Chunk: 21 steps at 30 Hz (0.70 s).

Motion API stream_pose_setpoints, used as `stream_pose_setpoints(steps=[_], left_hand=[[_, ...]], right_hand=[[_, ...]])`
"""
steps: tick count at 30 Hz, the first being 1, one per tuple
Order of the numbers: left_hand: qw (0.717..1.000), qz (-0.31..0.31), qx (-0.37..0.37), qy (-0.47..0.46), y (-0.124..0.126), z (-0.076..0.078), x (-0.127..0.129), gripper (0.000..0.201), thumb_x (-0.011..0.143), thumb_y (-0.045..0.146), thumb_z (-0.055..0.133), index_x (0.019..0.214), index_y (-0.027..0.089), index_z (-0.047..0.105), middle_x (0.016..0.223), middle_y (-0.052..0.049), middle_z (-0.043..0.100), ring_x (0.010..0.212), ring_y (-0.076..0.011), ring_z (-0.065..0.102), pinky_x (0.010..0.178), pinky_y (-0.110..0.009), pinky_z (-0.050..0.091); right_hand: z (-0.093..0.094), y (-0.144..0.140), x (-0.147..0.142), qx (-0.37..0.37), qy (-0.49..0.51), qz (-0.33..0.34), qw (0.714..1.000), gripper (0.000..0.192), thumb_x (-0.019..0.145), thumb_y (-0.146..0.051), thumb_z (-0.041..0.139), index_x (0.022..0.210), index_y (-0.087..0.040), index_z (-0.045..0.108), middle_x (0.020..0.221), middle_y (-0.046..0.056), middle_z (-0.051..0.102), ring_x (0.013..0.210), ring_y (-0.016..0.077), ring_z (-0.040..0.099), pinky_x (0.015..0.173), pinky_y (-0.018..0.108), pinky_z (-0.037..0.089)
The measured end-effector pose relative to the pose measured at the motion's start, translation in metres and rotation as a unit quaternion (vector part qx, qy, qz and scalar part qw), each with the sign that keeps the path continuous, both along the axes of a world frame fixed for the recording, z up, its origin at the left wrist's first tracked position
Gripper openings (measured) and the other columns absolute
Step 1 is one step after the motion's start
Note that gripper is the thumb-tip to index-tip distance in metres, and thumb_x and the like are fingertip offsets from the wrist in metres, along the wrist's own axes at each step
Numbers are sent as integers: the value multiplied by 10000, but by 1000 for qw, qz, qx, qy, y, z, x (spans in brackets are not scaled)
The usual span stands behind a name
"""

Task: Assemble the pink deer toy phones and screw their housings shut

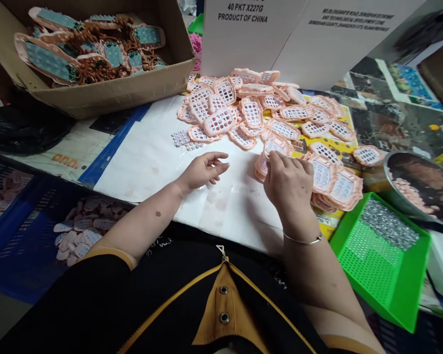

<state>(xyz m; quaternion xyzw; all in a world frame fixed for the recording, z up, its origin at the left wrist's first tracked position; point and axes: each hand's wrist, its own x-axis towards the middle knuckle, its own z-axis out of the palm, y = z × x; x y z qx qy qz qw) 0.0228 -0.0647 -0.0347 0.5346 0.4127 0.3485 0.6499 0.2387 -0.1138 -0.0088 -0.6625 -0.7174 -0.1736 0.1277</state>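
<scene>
My left hand (204, 171) is held over the white work surface (221, 206), its fingers loosely bent and apart, with nothing in it. My right hand (291, 184) is closed at the near edge of a pink toy phone casing (276, 145), on top of a small stack; its fingertips are partly hidden. Right beside that hand are more stacked casings (342, 188) with pale keypads set in them. Behind both hands lies a loose heap of pink casings (221, 121) with rows of key holes. Small pale keypad pieces (187, 139) lie left of the heap.
A cardboard box (114, 101) of wired phone halves stands back left, a large white carton (251, 44) at the back. On the right are a green basket (398, 290) of small screws and a metal bowl (395, 164) of pink parts. Blue crates (18, 260) sit lower left.
</scene>
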Motion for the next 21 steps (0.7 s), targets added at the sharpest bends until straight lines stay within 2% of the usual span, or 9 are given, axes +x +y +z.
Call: stream_pose_setpoints(steps=[3,5,9,11,13,16,18,21], left_hand=[[992,57,93,57,-1,-4,3,429,760,415,786,1090,160,688,882,-32,686,673,-94,608,633,-243,530],[982,94,149,68,1,-5,1,364,782,372,752,1067,153,694,904,-45,712,770,-117,644,740,-262,546],[957,134,222,131,19,1,-15,402,825,373,678,1148,134,671,1075,-102,732,959,-177,683,880,-321,546],[931,130,266,216,36,6,-25,423,828,354,666,1201,153,655,1192,-109,716,1076,-217,669,957,-364,526],[883,130,307,330,54,9,-36,510,798,335,697,1281,192,620,1330,-105,666,1233,-263,607,1068,-414,463],[830,130,281,463,76,8,-44,729,749,387,751,1421,229,515,1445,-116,590,1339,-321,528,1141,-452,384],[816,118,249,508,84,5,-43,804,738,431,759,1463,235,473,1450,-123,585,1337,-352,523,1140,-477,366],[810,122,249,516,87,1,-35,784,725,451,767,1435,230,518,1394,-125,623,1315,-369,528,1157,-489,313]], right_hand=[[-2,0,8,-62,-36,-33,997,356,963,-145,352,1081,-103,685,967,189,753,879,294,649,839,429,377],[-3,0,7,-88,-40,-27,995,349,972,-194,380,1129,-101,677,1011,190,751,901,300,642,837,430,368],[-7,-5,-3,-49,-8,19,999,414,997,-301,408,1305,-110,608,1163,193,723,1000,303,627,863,427,367],[-11,-9,-11,-29,9,54,998,377,1001,-305,422,1258,-135,639,1166,177,727,996,291,625,865,420,370],[-16,-13,-21,-13,22,102,994,328,1003,-301,443,1186,-157,674,1156,150,740,980,269,628,869,404,374],[-26,-17,-32,9,40,168,985,279,1010,-268,456,1081,-178,711,1113,107,764,969,231,637,893,375,373],[-32,-17,-36,3,55,192,980,270,1011,-249,461,1043,-190,722,1072,86,776,944,216,638,896,365,374],[-39,-16,-34,-32,79,218,972,267,1007,-229,465,1028,-199,729,1019,73,781,898,208,635,866,359,381]])
